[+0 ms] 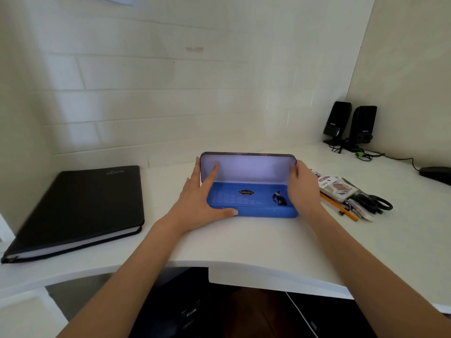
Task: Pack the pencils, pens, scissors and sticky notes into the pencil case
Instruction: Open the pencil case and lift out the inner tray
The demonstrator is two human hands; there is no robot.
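Note:
A blue pencil case (251, 206) stands open in the middle of the white desk, its pale lid (249, 168) upright. Nothing loose lies in the tray; only printed pictures show on its floor. My left hand (202, 198) grips the case's left end, thumb on the front edge and a finger on the lid's inner face. My right hand (305, 189) holds the right end, fingers on the lid's edge. Right of the case lie black scissors (373, 203), yellow pencils (339, 209), and a packet of sticky notes (339, 189) in a heap.
A thick black notebook (80, 206) lies at the left of the desk (244, 242). Two black speakers (351, 123) with cables stand in the back right corner. A dark object (436, 174) sits at the far right edge. Walls close in behind and to the right.

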